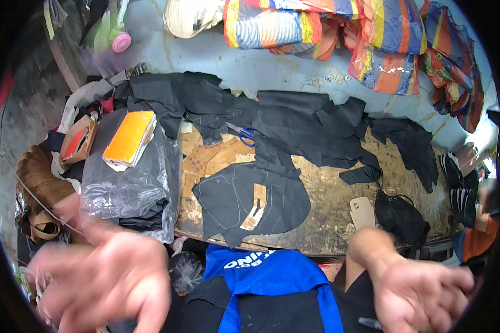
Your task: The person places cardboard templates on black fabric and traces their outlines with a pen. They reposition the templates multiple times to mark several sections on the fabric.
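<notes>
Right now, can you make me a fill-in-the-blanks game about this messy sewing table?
1. The scissors have ____ handles.
2. The orange book lies on a clear ____ bag.
3. The cut cloth pieces on the wooden board are ____.
4. The left hand and right hand hold ____.

Missing words: blue; plastic; black; nothing

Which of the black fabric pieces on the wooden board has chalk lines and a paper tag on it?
The large black piece at the board's near edge, with pale chalk outlines and a tan tag lying on it.
</notes>
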{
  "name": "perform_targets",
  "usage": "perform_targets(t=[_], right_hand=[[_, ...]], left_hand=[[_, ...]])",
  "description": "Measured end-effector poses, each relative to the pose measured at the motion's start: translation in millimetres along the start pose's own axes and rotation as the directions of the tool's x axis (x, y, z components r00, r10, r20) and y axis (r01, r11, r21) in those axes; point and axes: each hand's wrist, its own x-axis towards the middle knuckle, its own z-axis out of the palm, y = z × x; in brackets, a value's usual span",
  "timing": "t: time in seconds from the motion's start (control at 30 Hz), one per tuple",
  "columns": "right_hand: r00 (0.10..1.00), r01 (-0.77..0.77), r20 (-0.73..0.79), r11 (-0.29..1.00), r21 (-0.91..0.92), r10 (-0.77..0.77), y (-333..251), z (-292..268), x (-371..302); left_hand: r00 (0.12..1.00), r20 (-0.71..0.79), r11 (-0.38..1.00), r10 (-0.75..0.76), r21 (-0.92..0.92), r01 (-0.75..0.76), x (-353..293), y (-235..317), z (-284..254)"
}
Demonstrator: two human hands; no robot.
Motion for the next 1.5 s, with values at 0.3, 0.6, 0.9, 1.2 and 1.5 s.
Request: perform_targets(t=[0.3,0.6,0.9,1.2,1.5], right_hand=[[0.066,-0.783,0.316,0.246,-0.571,0.946,-70.6,-114.6,-124.7],[-0.042,-0.723,0.266,0.154,-0.674,0.963,-40.1,-144.1,-140.6],[-0.145,-0.762,0.418,0.169,-0.626,0.897,89.0,-37.8,-213.9],[-0.313,-0.919,0.356,-0.185,-0.348,0.881,247.6,86.4,-237.1],[-0.112,-0.890,0.427,0.100,-0.444,0.897,386.3,171.0,-262.0]], left_hand=[[-0.134,0.328,0.322,-0.935,0.945,0.063,-178.7,59.0,-203.8],[-0.272,0.183,0.221,-0.945,0.969,-0.115,-198.3,63.8,-215.4],[-0.532,0.159,0.307,-0.831,0.930,-0.201,-177.5,49.0,-209.2],[-0.864,0.112,0.404,-0.491,0.908,-0.112,-156.3,-10.2,-204.0],[-0.893,0.214,-0.019,-0.396,0.970,0.241,-134.7,-90.5,-186.0]])
